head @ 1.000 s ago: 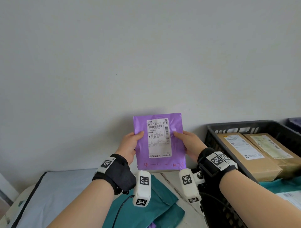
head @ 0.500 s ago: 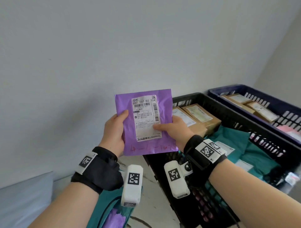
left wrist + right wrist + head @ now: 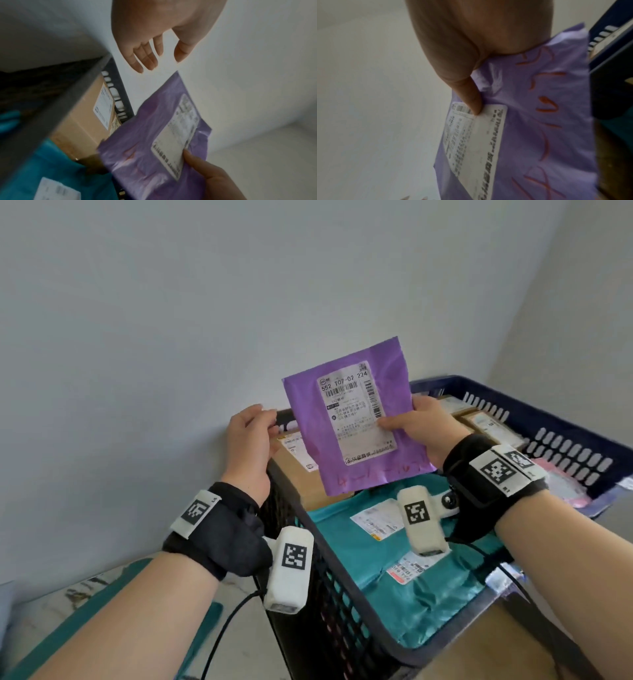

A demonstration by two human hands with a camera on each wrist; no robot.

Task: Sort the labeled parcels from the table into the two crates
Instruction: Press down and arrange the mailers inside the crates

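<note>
A purple parcel (image 3: 346,436) with a white label and red handwriting hangs upright above the black crate (image 3: 342,604). My right hand (image 3: 416,426) pinches its right edge, thumb on the label (image 3: 477,136). My left hand (image 3: 251,436) is off the parcel, fingers relaxed and empty, just left of it over the crate's far left corner. In the left wrist view the left hand (image 3: 154,44) hangs open above the parcel (image 3: 147,159). The black crate holds cardboard boxes (image 3: 298,470) and teal parcels (image 3: 404,587). The blue crate (image 3: 565,446) stands to the right.
The blue crate holds cardboard boxes (image 3: 486,422) and a pink parcel (image 3: 561,481). A teal parcel (image 3: 96,611) lies on the marble table (image 3: 41,618) at lower left. A plain wall stands close behind both crates.
My view and the parcel have swung right over the black crate. My left hand has let go of the parcel; only the right hand holds it now.
</note>
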